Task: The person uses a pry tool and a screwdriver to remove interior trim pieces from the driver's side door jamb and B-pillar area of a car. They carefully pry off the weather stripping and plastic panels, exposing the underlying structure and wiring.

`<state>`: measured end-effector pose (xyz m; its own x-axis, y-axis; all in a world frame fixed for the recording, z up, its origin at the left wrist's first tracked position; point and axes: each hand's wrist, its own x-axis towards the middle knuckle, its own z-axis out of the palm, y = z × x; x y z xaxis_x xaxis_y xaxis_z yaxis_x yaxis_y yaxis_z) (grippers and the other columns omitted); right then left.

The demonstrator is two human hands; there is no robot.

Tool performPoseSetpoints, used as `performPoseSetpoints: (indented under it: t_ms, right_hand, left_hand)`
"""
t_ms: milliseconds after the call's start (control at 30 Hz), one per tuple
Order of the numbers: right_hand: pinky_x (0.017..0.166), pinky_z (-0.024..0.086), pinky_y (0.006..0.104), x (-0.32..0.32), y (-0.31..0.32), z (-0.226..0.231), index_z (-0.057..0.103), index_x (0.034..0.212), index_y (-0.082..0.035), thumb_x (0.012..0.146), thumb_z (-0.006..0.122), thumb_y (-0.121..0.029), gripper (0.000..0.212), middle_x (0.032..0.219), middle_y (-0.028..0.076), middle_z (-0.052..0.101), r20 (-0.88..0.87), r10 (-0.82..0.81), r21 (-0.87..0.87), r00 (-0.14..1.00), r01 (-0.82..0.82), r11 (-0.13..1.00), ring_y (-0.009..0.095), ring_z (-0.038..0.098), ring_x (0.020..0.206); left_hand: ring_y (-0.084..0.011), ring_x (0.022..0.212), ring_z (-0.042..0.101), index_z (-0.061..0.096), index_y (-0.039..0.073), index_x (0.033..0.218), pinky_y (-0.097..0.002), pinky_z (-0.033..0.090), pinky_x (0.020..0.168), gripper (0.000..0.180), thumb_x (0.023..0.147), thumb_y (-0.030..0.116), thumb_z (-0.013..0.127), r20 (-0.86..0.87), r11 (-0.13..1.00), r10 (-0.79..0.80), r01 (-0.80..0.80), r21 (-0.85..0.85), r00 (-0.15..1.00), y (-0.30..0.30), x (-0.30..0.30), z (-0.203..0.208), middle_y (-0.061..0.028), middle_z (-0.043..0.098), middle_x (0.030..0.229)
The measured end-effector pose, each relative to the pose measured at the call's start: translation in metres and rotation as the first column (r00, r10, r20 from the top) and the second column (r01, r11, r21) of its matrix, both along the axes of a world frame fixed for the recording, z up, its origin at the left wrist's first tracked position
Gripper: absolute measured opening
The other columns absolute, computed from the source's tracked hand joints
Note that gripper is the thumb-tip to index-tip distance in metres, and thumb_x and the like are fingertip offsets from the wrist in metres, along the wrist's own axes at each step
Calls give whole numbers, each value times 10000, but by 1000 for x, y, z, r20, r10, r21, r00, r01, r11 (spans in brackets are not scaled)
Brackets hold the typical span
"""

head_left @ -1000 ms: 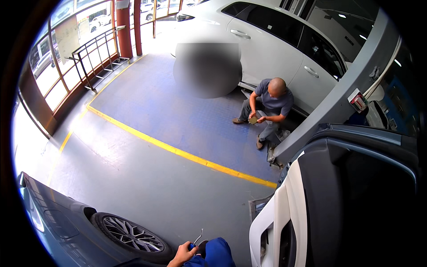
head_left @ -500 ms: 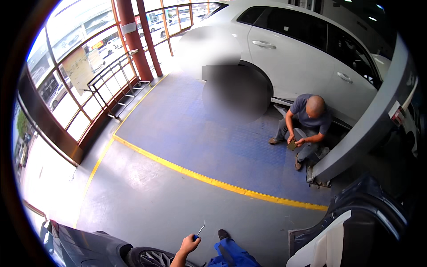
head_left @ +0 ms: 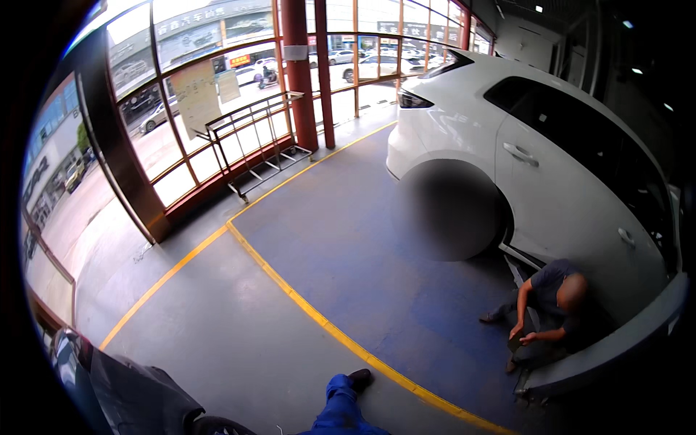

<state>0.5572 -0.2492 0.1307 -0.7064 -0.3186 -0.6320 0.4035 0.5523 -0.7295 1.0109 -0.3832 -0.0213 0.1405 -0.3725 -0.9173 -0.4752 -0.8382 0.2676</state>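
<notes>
Metal tip at the near edge, the wearer's hands out of view

Nearest, a thin metal tip (head_left: 280, 429) just shows at the lower edge, left of the wearer's blue trouser leg (head_left: 339, 406) and apart from it. Too little shows to tell its long axis. The left hand and right hand are both outside the view, so I cannot tell whether their fingers are wide, narrow or holding anything, nor which hand is nearer the tip.

To its left stand a dark car (head_left: 138, 395) and part of its tyre (head_left: 216, 426). A dark shoe (head_left: 360, 378) is on the grey floor (head_left: 232, 312), just short of a yellow line (head_left: 326, 324).

Beyond the line, on the right, a seated co-worker (head_left: 547, 286) holds a small flat thing (head_left: 515, 341) in both hands, beside a white car (head_left: 464, 109) whose wheel is blurred.

Farther off, on the left, a metal rack (head_left: 262, 138) stands by a red post (head_left: 295, 87) and windows. I can make out no container.
</notes>
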Motion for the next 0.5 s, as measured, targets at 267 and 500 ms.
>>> performPoseSetpoints:
  t_ms: [267, 500]
  right_hand:
    - [755, 566, 437, -49, 30, -84, 710, 1116, 15, 919, 647, -123, 248, 914, 167, 732, -217, -45, 414, 975, 134, 900, 324, 713, 858]
    - [571, 530, 378, -77, 74, -167, 680, 1005, 69, 932, 635, -102, 191, 797, 160, 676, 152, -851, 101, 503, 848, 520, 238, 666, 663]
  left_hand:
    - [-289, 674, 643, 611, 9, 947, -459, 509, 589, 203, 913, 209, 621, -92, 936, -342, 348, 54, 935, -268, -268, -26, -140, 628, 783]
    - [-402, 697, 683, 636, -60, 851, -515, 524, 690, 329, 876, 263, 686, 343, 110, -786, 661, -742, 515, -432, -595, 23, -233, 701, 775]
